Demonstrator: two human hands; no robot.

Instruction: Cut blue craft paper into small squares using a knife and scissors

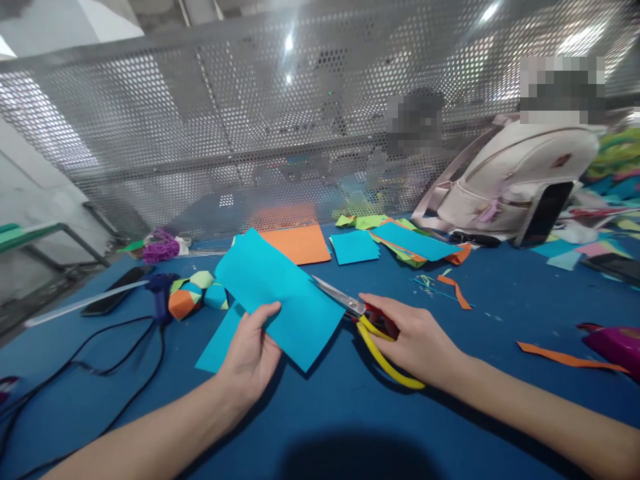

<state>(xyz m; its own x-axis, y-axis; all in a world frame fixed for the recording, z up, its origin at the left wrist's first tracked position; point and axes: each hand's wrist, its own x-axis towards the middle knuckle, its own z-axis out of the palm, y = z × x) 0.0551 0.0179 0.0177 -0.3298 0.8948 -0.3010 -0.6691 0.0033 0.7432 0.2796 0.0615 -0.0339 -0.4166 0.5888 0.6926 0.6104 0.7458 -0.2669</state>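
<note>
My left hand [253, 357] pinches a bright blue sheet of paper [295, 310] between thumb and fingers, tilted above the table. Another blue piece [220, 343] lies behind and below it, partly hidden by the hand. In my right hand [413, 333] are scissors [383, 357] with yellow and red handles. Their metal blades point left and meet the sheet's upper right edge. Beyond the hands, an orange sheet [300, 243] and a small stack of blue squares [355, 247] lie on the table.
A glue gun [160, 293] with a black cable and folded paper shapes [184, 299] are at left. Blue strips [417, 241] and orange scraps [455, 292] lie right of centre. A phone [545, 213] leans on a pale backpack [525, 167]. Perforated metal panel [225, 133] stands behind.
</note>
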